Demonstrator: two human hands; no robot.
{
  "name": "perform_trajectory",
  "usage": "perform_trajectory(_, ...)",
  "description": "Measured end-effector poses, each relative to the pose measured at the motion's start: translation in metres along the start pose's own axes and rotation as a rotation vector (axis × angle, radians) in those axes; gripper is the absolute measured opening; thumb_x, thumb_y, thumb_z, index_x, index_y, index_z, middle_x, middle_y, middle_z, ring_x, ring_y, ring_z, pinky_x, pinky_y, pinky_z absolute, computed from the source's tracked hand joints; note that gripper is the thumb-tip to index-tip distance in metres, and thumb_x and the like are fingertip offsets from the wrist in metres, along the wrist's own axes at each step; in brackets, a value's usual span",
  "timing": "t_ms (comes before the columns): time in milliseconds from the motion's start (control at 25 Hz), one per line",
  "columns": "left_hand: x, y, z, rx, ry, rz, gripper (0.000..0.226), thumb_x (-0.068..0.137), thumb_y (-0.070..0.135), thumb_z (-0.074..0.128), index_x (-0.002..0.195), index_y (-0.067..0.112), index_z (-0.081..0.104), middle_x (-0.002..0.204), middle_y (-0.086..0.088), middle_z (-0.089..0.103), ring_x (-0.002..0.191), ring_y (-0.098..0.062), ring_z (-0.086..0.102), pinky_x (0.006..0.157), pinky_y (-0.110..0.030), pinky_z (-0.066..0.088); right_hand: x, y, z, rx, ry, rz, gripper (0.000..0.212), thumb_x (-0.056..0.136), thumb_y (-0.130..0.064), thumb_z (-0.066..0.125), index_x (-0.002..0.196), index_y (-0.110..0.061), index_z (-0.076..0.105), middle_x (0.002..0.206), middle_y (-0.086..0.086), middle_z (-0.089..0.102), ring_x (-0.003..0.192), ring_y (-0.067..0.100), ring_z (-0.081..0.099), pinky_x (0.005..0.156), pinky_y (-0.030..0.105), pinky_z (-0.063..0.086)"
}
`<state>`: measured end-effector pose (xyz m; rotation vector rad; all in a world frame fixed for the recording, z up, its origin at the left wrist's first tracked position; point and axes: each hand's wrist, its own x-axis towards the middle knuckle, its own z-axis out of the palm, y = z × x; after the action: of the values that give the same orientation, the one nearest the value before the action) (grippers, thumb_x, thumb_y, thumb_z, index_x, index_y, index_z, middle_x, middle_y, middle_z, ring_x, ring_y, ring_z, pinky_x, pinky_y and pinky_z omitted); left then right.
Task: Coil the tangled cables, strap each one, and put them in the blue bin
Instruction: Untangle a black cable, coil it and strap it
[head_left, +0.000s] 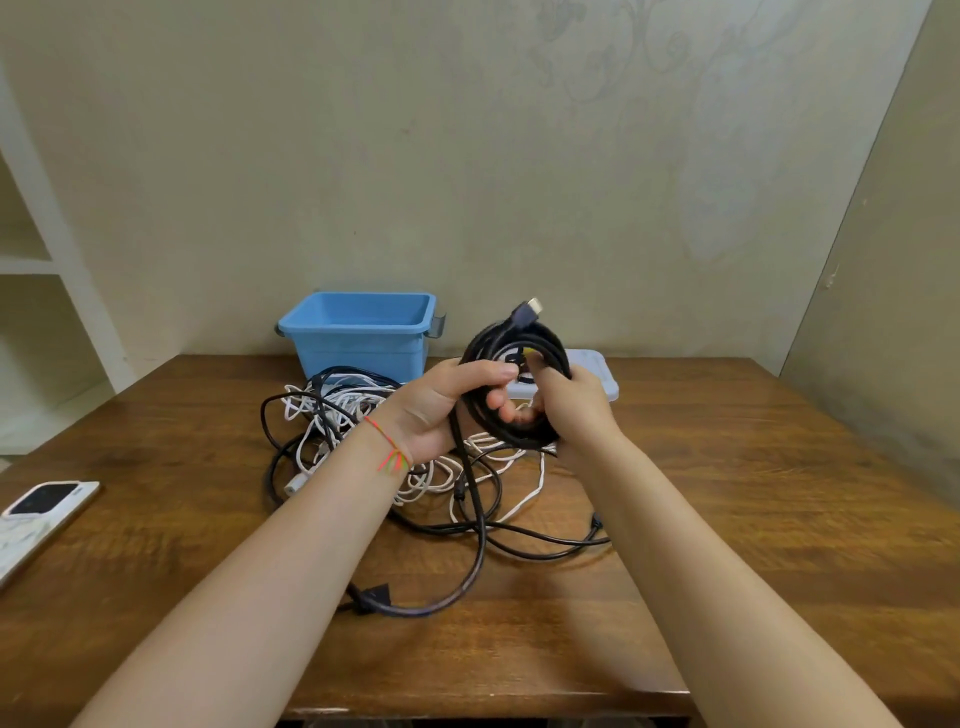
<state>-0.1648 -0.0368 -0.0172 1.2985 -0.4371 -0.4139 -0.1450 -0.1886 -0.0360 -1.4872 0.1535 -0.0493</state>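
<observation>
I hold a coiled black cable (550, 343) upright above the table, its plug (527, 310) sticking up at the top. My left hand (447, 400) grips the coil's left side with the fingers curled through the loop. My right hand (574, 410) grips the right and lower side. A loose tail of the same black cable (475, 525) hangs down to another plug (371, 595) on the table. A tangle of white and black cables (337, 410) lies under my hands. The blue bin (358, 338) stands open behind it, against the wall.
A white lidded box (605, 376) lies behind the coil, partly hidden. A phone (49, 501) rests on papers at the table's left edge. White shelves stand at the far left. The wooden table (753, 493) meets a wall at the back and right.
</observation>
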Motion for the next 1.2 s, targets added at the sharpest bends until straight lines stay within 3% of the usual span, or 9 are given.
perform_trajectory(120,0.005,-0.006,0.010,0.178,0.076,0.159,0.034,0.092,0.022,0.061,0.059,0.014,0.061,0.059,-0.004,0.057,0.064,-0.018,0.058,0.089,-0.041,0.049,0.001,0.004,0.008,0.421,-0.090,0.286,0.030,0.098,-0.025,0.059,0.115,-0.001,0.059,0.098,0.020,0.068,0.092,0.030,0.069,0.093,0.044,0.055)
perform_trajectory(200,0.010,-0.005,0.012,0.213,0.228,0.179,0.037,0.094,0.018,0.063,0.058,0.018,0.054,0.046,0.002,0.041,0.045,-0.014,0.041,0.068,-0.037,0.045,0.000,0.001,0.007,0.345,-0.112,0.247,0.024,0.095,-0.016,0.062,0.113,0.000,0.058,0.101,0.019,0.065,0.093,0.030,0.067,0.097,0.048,0.053)
perform_trajectory(280,0.012,0.000,0.008,0.195,0.326,0.087,0.034,0.093,0.013,0.063,0.062,0.016,0.048,0.041,0.004,0.030,0.037,-0.011,0.027,0.054,-0.031,0.034,-0.001,-0.003,0.002,-0.052,-0.007,0.000,0.027,0.087,-0.011,0.069,0.109,-0.006,0.055,0.112,0.014,0.060,0.101,0.029,0.063,0.092,0.041,0.054)
perform_trajectory(360,0.012,0.007,0.005,0.273,0.342,-0.032,0.035,0.089,0.008,0.063,0.061,0.017,0.044,0.042,0.003,0.026,0.036,-0.011,0.022,0.047,-0.026,0.026,-0.003,-0.001,-0.002,-0.472,0.151,-0.382,0.062,0.079,-0.012,0.075,0.131,-0.011,0.042,0.132,0.010,0.045,0.115,0.024,0.049,0.091,0.031,0.045)
perform_trajectory(440,0.015,0.012,0.007,0.454,0.320,-0.106,0.033,0.086,0.003,0.062,0.063,0.017,0.042,0.047,0.001,0.026,0.039,-0.012,0.021,0.043,-0.023,0.022,-0.007,0.002,-0.002,-0.771,0.251,-0.746,0.078,0.074,-0.012,0.076,0.142,-0.012,0.037,0.141,0.012,0.038,0.126,0.026,0.039,0.100,0.036,0.035)
perform_trajectory(560,0.018,0.023,0.010,0.774,0.184,-0.195,0.021,0.082,0.000,0.056,0.068,0.011,0.044,0.045,0.002,0.030,0.040,-0.014,0.024,0.043,-0.022,0.026,-0.005,0.000,-0.004,-1.124,0.147,-1.073,0.045,0.069,-0.006,0.066,0.114,-0.010,0.061,0.112,0.013,0.062,0.108,0.036,0.055,0.090,0.042,0.038)
perform_trajectory(720,0.012,0.036,0.006,1.030,-0.013,-0.252,0.009,0.075,0.006,0.061,0.071,0.005,0.052,0.046,-0.003,0.043,0.042,-0.016,0.039,0.050,-0.024,0.038,-0.017,-0.012,-0.009,-0.991,-0.251,-0.676,0.024,0.084,-0.007,0.060,0.106,-0.016,0.056,0.085,0.003,0.063,0.078,0.025,0.059,0.065,0.038,0.050)
perform_trajectory(1040,0.013,0.007,-0.006,0.741,0.331,-0.101,0.010,0.081,0.010,0.069,0.077,0.012,0.060,0.055,-0.004,0.056,0.056,-0.021,0.057,0.058,-0.027,0.050,-0.014,-0.015,-0.008,-0.547,-0.062,-0.372,0.012,0.094,-0.005,0.056,0.095,-0.013,0.065,0.061,0.001,0.055,0.044,0.011,0.052,0.043,0.022,0.041)
perform_trajectory(1200,0.020,-0.006,-0.001,0.589,0.575,0.036,0.009,0.081,0.014,0.070,0.079,0.014,0.061,0.060,-0.004,0.057,0.058,-0.020,0.057,0.063,-0.031,0.047,-0.016,-0.010,-0.003,-0.071,-0.005,-0.131,0.014,0.094,-0.004,0.053,0.096,-0.012,0.065,0.057,0.003,0.048,0.048,0.018,0.048,0.051,0.028,0.041)
